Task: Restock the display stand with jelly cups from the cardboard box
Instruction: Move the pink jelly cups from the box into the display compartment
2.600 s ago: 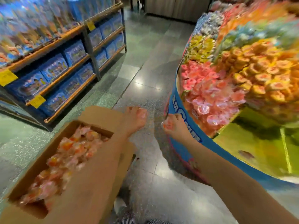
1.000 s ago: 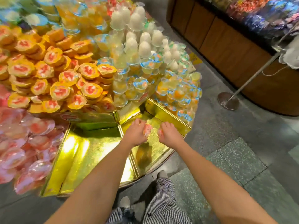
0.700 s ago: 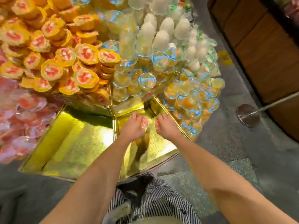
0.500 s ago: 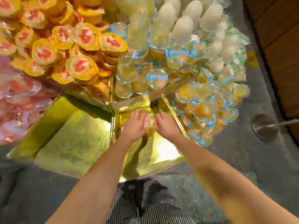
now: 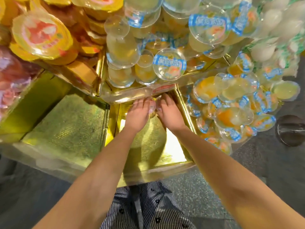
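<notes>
jelly cups (image 5: 152,106): two that you can count, pinkish, partly hidden between your hands at the 12 o'clock end of the gold compartment (image 5: 148,146).
left hand (image 5: 137,116): curls round one cup.
right hand (image 5: 170,116): curls round the other, just beside the left.
display stand (image 5: 66,126): two bare gold compartments; blue-labelled cups (image 5: 170,65) at 1 o'clock, yellow-lidded cups (image 5: 41,33) at 10.
change: your hands now sit deeper, near the back wall.
</notes>
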